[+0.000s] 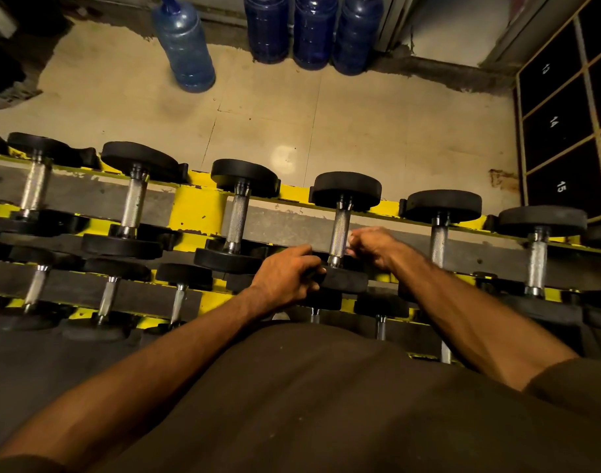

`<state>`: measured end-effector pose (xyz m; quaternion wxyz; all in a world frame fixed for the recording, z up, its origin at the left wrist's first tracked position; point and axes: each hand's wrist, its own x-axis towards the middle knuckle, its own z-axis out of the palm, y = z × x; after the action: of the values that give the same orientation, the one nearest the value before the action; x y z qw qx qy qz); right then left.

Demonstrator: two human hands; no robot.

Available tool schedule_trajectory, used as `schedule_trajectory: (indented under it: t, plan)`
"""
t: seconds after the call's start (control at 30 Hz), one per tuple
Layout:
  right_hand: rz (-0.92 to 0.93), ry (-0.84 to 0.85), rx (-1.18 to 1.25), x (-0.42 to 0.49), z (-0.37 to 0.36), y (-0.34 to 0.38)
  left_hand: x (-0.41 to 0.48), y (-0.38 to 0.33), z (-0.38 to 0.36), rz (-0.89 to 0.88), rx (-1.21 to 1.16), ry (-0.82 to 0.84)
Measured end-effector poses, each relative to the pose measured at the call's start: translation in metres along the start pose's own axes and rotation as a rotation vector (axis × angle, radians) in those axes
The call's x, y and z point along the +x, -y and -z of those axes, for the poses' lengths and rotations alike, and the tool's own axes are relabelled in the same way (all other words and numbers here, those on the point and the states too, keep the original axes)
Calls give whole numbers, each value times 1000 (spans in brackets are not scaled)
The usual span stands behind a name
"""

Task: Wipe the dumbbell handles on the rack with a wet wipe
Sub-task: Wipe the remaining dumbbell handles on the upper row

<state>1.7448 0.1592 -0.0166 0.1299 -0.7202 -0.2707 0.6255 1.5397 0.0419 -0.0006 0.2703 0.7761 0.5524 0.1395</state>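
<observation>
The wet wipe [351, 241] shows only as small white scraps between the fingers of the right grip [374, 246]. That grip is curled round it and presses it against the right side of a knurled steel handle [338, 235], towards the handle's nearer end. The handle belongs to a dumbbell [341, 215] lying in the top row of the rack [196, 209], straight ahead of both grips. Its far head [346, 191] sits beyond the fingertips. Its near head [348, 280] is under the left grip [285, 274], whose fingers are clamped over the rubber edge, apparently to steady it.

The wipe looks thin, limp and damp, so it will likely bunch and drag on the knurling. Wrapping it round the bar between thumb and fingers, then sliding and twisting along the length, should cover it best. The dumbbell is heavy and stiff and can stay in its cradle, though it may roll. The rubber head is the safer place to hold it, since wet steel turns slick.

Left of the left grip lies a neighbouring handle [237, 216], and right of the right grip lies another [439, 238]. A lower row runs beneath the forearms. Beyond the fingertips are the tiled floor [292, 114] and blue water bottles [185, 46], and far to the right are numbered lockers [558, 121].
</observation>
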Motion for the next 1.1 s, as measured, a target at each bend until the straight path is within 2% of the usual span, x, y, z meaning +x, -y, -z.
schedule_trajectory:
  t: [0.07,0.1,0.2,0.23,0.43,0.5,0.57,0.7,0.77,0.83,0.9,0.97,1.03,1.1]
  plan:
    - [-70,70,-70,1,6,-4,0,0,0,4,5,-2]
    - [-58,53,-17,2,7,-2,0,0,0,5,6,-3]
    - [66,-49,333,2,2,9,0,-1,-1,10,7,1]
    - [88,-44,371,0,-3,12,0,-1,0,11,7,1]
    - [10,69,-133,-15,5,0,0,-1,0,7,9,13]
    - [144,22,-82,-18,11,-4,0,0,0,6,9,15]
    - [395,-47,-94,-24,7,-11,0,1,0,11,0,19]
    - [873,-74,-589,-28,-5,-17,0,-2,1,12,-2,24]
    - [1083,-100,-949,-24,-8,-4,-1,-2,3,23,2,26]
    - [1173,-231,-1375,-21,-12,15,-2,-2,3,39,2,19]
    - [1104,-313,-1652,-23,-23,31,-2,-4,2,43,2,14]
    - [961,-293,-1795,-30,-40,41,-2,-6,2,39,8,17]
    - [810,-210,-1874,-39,-57,47,-1,-5,3,39,13,23]
    - [669,-2,-1865,-41,-68,47,-1,-5,3,34,21,18]
